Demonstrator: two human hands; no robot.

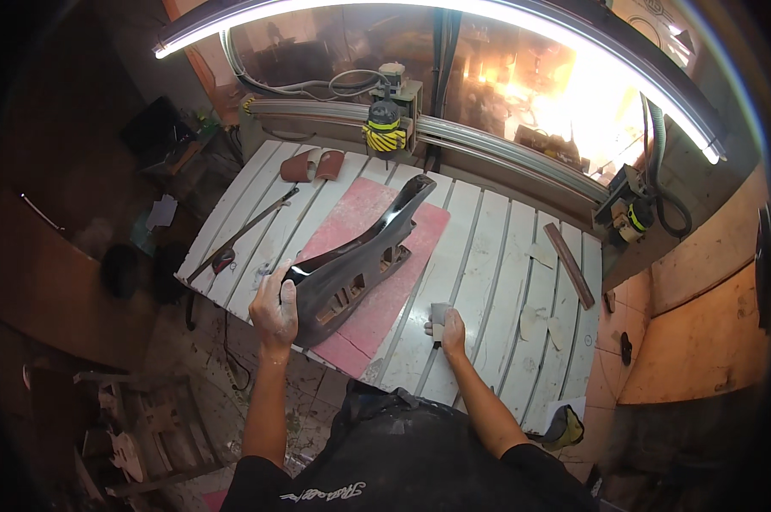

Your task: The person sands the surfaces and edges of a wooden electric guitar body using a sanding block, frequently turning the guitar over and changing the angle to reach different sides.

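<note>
Left grip (pixel 275 309) grasping a black panel (pixel 339 277) on a pink board (pixel 357 335); right grip (pixel 453 331) clasping a grey pad (pixel 440 312) over the worktop (pixel 488 256).

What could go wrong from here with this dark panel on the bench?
The left hand is at the near end of the dark panel, so its far end might swing.

The panel lies on a pink board atop the slatted table; if the board is loose, both could slide.

The right hand holds a small grey sheet; if abrasive, it could scratch the panel's glossy strip.
</note>
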